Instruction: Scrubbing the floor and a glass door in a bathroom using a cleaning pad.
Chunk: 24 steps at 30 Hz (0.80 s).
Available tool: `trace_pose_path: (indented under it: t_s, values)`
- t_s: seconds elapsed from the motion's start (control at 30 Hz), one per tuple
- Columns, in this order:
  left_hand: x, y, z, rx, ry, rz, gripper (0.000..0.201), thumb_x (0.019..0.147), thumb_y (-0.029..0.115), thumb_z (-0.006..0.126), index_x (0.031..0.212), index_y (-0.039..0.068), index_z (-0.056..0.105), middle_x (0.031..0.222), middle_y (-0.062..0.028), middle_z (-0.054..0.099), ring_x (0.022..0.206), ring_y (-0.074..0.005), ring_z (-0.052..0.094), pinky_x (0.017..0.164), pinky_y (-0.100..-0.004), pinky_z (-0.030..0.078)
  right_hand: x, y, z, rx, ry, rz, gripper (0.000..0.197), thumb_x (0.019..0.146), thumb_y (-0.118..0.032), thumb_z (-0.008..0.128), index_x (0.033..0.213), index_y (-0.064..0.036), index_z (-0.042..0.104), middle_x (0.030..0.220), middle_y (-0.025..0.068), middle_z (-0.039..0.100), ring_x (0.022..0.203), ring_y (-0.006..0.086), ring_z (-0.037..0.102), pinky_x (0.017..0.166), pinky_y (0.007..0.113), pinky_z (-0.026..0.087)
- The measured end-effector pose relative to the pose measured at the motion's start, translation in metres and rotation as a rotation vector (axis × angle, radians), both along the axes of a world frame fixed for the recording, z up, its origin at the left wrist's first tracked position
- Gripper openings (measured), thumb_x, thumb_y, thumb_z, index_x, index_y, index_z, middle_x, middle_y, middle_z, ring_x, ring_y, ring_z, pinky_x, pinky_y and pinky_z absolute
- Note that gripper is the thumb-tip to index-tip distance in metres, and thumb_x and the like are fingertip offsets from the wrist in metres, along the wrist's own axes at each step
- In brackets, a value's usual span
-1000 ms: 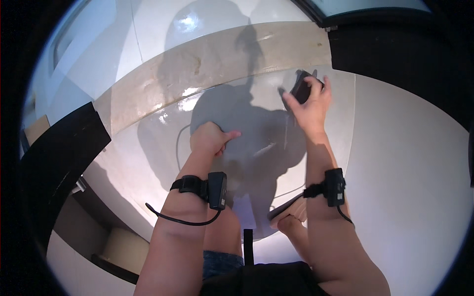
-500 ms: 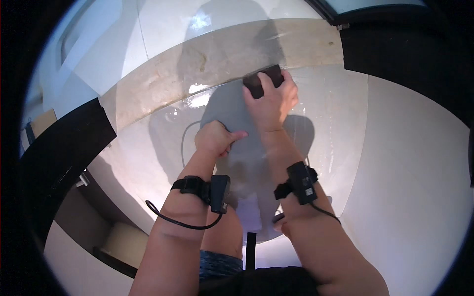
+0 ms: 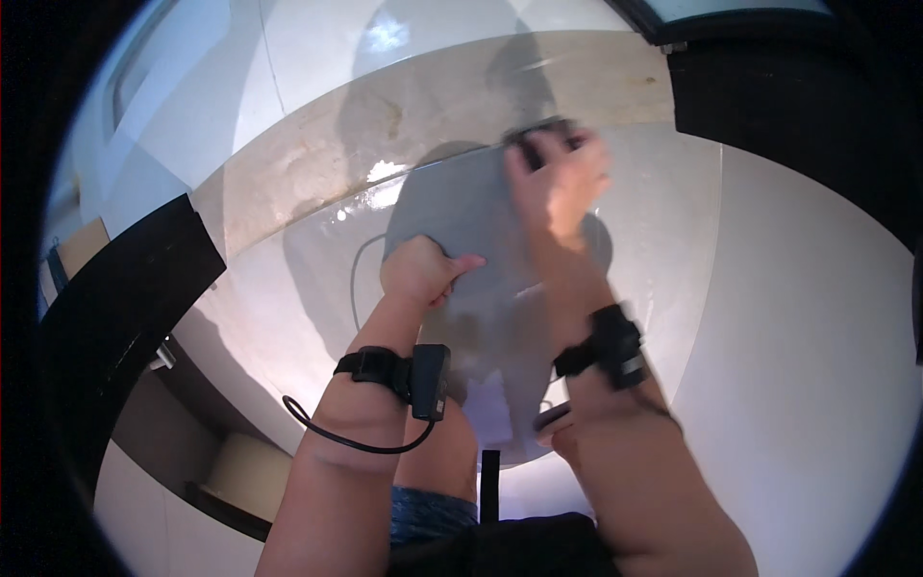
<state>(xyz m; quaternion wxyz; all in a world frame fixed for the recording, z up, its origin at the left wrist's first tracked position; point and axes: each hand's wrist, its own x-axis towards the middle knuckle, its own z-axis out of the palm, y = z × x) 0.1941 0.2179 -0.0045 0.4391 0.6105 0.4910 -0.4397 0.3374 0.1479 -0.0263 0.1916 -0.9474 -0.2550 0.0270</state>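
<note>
"Where's the dark block sitting?"
"Toward one o'clock, by the beige strip; the right hand is gripping it, fingers part-spread."
"And the left hand?"
"Lying near ten o'clock, fingers curled, thumb sticking out; I can't tell whether it's holding anything."

A brownish-black colour is shown by the block, pale grey by the floor, and stained beige by the far strip. Both side panels are finished in black; the near shorts are patterned in mottled blue.
</note>
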Motion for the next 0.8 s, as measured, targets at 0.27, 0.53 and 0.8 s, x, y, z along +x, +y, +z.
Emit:
trace_pose_path:
  t_s: [0.27, 0.53, 0.8]
  values:
    - [-0.005, -0.002, -0.004, -0.026, 0.028, -0.014, 0.055, 0.066, 0.060, 0.067, 0.048, 0.009, 0.058, 0.045, -0.0005, 0.055, 0.042, -0.0130, 0.056, 0.047, -0.0258, 0.044, -0.036, 0.008, -0.004, -0.040, 0.101, 0.057, 0.032, 0.063, -0.029, 0.075, 0.089, -0.0138, 0.066, 0.109, 0.0174, 0.045, 0.105, 0.0349, 0.040, 0.082, 0.048, 0.032]
    - [0.015, -0.007, -0.002, -0.031, 0.064, -0.046, 0.054, 0.066, 0.058, 0.067, 0.048, 0.009, 0.058, 0.045, -0.0012, 0.055, 0.042, -0.0130, 0.056, 0.047, -0.0258, 0.043, 0.051, -0.009, -0.023, 0.008, -0.204, -0.206, 0.041, 0.064, -0.034, 0.074, 0.093, -0.0107, 0.057, 0.094, 0.0176, 0.048, 0.090, 0.0337, 0.045, 0.072, 0.046, 0.036]
    - [0.011, -0.004, 0.005, -0.026, -0.013, -0.015, 0.056, 0.065, 0.058, 0.069, 0.048, 0.006, 0.058, 0.048, -0.0038, 0.057, 0.041, -0.0144, 0.056, 0.043, -0.0260, 0.045, 0.090, -0.009, -0.026, 0.113, -0.236, 0.052, 0.041, 0.063, -0.035, 0.075, 0.090, -0.0091, 0.060, 0.091, 0.0184, 0.051, 0.086, 0.0349, 0.048, 0.073, 0.044, 0.040]
